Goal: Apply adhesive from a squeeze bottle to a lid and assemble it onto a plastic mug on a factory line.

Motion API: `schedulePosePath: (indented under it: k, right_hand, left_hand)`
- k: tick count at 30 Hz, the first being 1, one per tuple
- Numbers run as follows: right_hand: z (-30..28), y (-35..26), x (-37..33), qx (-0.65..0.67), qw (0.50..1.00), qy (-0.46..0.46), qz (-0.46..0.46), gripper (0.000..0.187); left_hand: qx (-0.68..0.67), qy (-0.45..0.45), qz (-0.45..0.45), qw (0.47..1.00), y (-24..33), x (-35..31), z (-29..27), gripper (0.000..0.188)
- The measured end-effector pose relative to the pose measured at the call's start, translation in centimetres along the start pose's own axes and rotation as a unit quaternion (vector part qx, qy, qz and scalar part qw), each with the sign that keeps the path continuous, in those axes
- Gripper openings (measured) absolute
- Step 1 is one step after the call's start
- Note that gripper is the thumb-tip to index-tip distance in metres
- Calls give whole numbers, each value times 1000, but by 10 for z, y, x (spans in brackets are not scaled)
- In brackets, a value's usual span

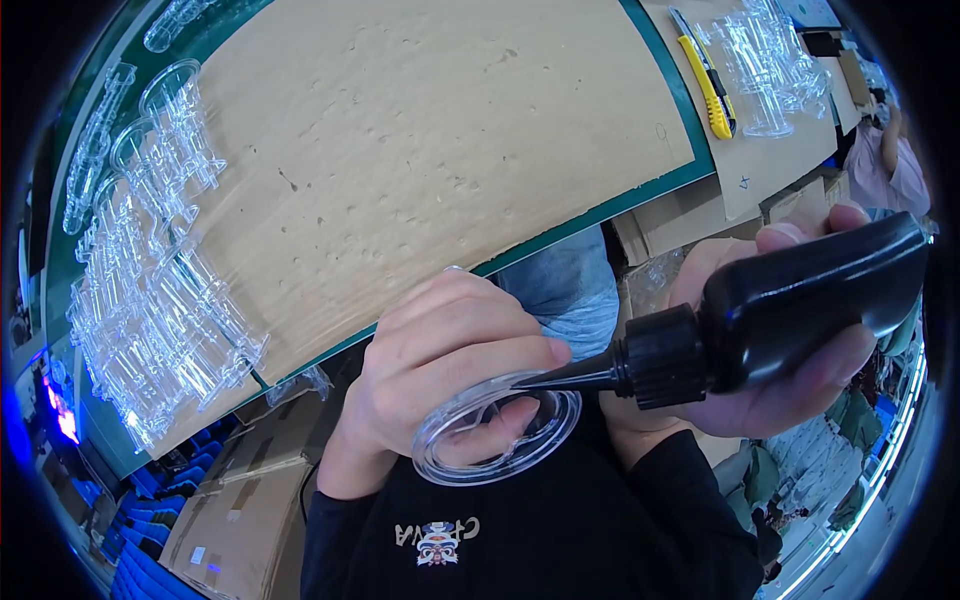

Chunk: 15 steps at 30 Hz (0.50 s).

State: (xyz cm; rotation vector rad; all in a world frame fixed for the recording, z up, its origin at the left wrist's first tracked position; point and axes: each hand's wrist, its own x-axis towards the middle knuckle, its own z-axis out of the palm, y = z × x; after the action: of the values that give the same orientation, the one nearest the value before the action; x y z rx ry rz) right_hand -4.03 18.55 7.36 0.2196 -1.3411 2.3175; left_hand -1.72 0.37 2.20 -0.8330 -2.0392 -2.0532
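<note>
My left hand (pixel 450 345) grips a clear plastic piece with a wide round rim (pixel 470 477), held in front of my chest. Its fingers curl over the piece, and the thumb shows through the ring; the rest of the piece is hidden by the hand. My right hand (pixel 800 395) is wrapped round a black squeeze bottle (pixel 800 295), tilted on its side with its thin tapered nozzle (pixel 580 376) pointing left. The nozzle's tip meets the upper edge of the rim in this view; I cannot tell whether it touches. No liquid can be made out.
Brown board (pixel 430 140) covers the green-edged table. Many clear plastic pieces (pixel 160 310) crowd its left side. At the right lie a yellow box cutter (pixel 708 90) and more clear pieces (pixel 765 70). Cardboard boxes (pixel 235 500) stand low at the left. Another person (pixel 885 165) is at far right.
</note>
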Motion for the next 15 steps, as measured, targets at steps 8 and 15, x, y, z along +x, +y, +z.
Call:
schedulePosePath:
  k: [8, 15]
  right_hand:
    - [2, 6, 1, 14, 1000, -5, -1, 55]
    - [2, 9, 1, 25, 1000, -11, 0, 55]
  left_hand:
    - [5, 1, -15, 1000, 4, 1, 0, 28]
    - [-4, 23, -21, 999, 4, 1, 1, 29]
